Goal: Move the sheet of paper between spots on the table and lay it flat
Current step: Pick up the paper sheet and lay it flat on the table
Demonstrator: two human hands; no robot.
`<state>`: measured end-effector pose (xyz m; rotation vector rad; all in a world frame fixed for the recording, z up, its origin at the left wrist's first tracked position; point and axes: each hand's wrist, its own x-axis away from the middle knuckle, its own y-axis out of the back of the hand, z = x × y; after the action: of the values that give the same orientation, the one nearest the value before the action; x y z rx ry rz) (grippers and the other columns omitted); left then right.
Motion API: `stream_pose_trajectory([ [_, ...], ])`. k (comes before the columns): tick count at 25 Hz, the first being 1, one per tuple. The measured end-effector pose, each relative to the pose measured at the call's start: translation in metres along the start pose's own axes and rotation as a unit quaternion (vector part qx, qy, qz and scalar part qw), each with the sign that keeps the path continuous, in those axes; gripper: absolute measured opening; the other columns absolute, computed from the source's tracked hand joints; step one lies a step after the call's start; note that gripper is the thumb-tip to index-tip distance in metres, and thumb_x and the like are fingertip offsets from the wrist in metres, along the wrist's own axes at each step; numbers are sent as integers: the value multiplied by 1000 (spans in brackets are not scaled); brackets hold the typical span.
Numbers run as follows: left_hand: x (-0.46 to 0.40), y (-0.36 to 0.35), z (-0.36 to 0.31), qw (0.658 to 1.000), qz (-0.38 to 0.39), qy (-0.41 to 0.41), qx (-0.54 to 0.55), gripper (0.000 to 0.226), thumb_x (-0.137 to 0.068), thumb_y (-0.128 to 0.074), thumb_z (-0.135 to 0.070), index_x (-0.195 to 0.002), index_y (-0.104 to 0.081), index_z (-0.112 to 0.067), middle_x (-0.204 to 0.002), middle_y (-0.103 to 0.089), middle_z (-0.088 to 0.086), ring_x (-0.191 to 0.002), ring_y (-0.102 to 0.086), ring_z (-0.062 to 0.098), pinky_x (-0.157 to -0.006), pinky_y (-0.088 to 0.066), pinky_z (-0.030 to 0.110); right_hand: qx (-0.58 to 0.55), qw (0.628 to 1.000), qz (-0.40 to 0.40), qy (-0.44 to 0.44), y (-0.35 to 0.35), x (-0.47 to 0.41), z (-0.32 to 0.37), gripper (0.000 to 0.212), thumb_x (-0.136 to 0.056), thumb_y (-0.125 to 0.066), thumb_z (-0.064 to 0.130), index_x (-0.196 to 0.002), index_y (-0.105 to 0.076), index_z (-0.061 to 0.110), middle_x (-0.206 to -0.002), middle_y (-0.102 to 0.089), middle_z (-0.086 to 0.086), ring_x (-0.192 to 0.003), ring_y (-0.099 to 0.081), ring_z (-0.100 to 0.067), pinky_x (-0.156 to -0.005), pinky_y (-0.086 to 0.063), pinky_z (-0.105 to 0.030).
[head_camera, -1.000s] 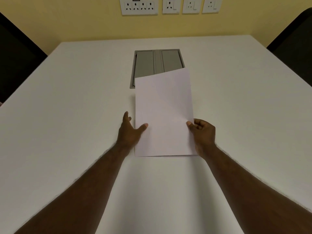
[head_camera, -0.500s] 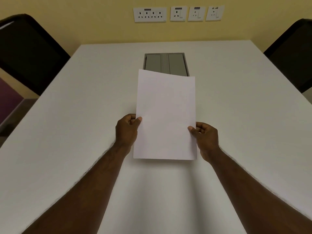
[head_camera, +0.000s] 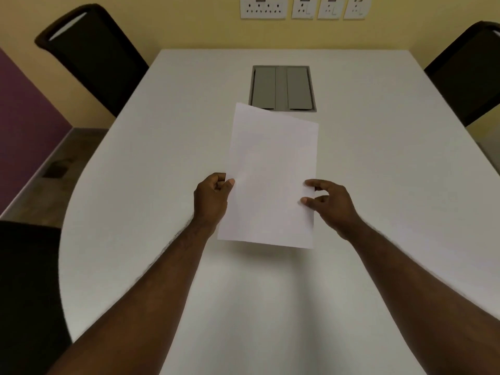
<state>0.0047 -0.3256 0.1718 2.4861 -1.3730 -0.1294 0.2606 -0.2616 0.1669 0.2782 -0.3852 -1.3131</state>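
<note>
A blank white sheet of paper [head_camera: 273, 174] hangs just above the middle of the white table [head_camera: 378, 163], casting a soft shadow under its near edge. Its far left corner overlaps the grey hatch. My left hand [head_camera: 212, 198] pinches the sheet's left edge between thumb and curled fingers. My right hand [head_camera: 328, 204] is at the right edge with its fingers spread apart. Only the tips of its thumb and forefinger rest on the paper.
A grey cable hatch [head_camera: 282, 89] is set into the table beyond the sheet. Black chairs stand at the left [head_camera: 92, 58], the right [head_camera: 468, 71] and the near left [head_camera: 27, 293]. Wall sockets [head_camera: 303, 8] line the yellow wall behind.
The sheet has come nearer and turned slightly clockwise, now barely overlapping the hatch. My left hand went from flat to a pinch on the edge. My right hand's fingers have spread apart.
</note>
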Motion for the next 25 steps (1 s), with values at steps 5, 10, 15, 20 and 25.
stream_pose_trajectory([
  [5, 47, 40, 5, 999, -36, 1, -31, 18, -89, -66, -19, -102, -67, -7, -81, -65, 3, -76, -56, 16, -78, -49, 33, -20, 1000, -21, 1, -26, 53, 7, 18, -78, -77, 15, -95, -73, 12, -90, -69, 2, -70, -64, -17, -70, -46, -22],
  [10, 85, 80, 12, 997, -58, 7, -59, 16, -89, -65, -18, -97, -68, -5, -86, -70, 16, -76, -58, 22, -78, -52, 40, -13, 999, 36, 24, -47, 89, 7, 30, -76, -76, 7, -105, -69, 11, -104, -67, 0, -69, -66, -24, -73, -51, -28],
  [15, 97, 124, 14, 993, -59, 26, -97, 22, -91, -63, -20, -104, -67, -3, -94, -70, 20, -84, -60, 23, -88, -51, 42, 2, 997, 64, 31, -80, 111, 18, 39, -73, -78, 5, -110, -68, 10, -106, -67, -2, -65, -66, -20, -67, -48, -17],
  [20, 80, 162, 32, 990, -38, 20, -134, 21, -90, -63, -20, -101, -68, -3, -89, -67, 14, -83, -59, 21, -87, -51, 40, 9, 998, 50, 20, -127, 120, 24, 37, -72, -80, 7, -107, -69, 8, -104, -68, -3, -62, -66, -18, -62, -45, -8],
  [25, 33, 201, 74, 984, 10, 9, -179, 17, -89, -64, -20, -94, -68, -5, -79, -62, 9, -77, -55, 19, -78, -48, 35, 9, 1000, 17, -11, -199, 124, 25, 35, -70, -82, 8, -103, -69, 11, -102, -67, -3, -58, -64, -10, -61, -44, -4],
])
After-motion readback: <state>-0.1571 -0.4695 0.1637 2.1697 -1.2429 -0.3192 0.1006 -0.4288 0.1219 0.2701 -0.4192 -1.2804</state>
